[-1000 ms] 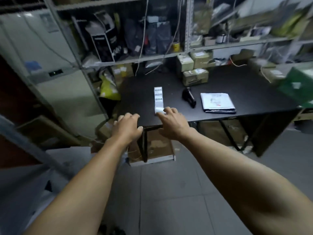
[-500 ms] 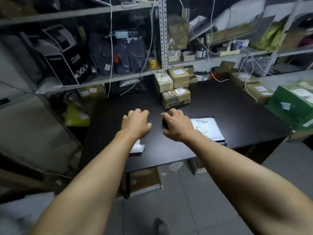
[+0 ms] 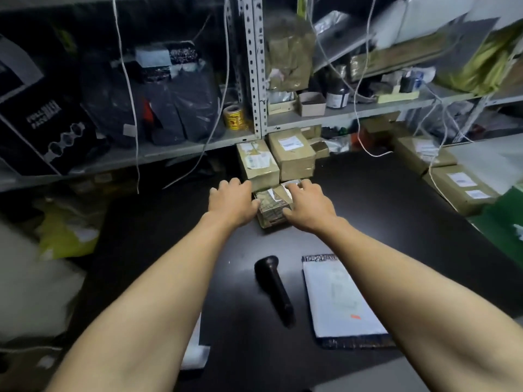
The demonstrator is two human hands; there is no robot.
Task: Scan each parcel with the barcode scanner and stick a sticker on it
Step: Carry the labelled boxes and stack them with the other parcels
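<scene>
Head view. Small tape-wrapped brown cardboard parcel [image 3: 273, 205]: far centre of black table [image 3: 368, 199], between my hands. My left hand [image 3: 230, 202] curls on its left side, my right hand [image 3: 308, 206] on its right; both equally near. Fingertips and parcel's far face hidden. Black handheld barcode scanner [image 3: 276, 287] lies nearer me.

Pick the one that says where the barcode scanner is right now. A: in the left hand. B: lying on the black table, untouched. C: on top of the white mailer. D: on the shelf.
B: the barcode scanner lies on the black table beside the white mailer, while both hands reach for a small brown parcel.
</scene>
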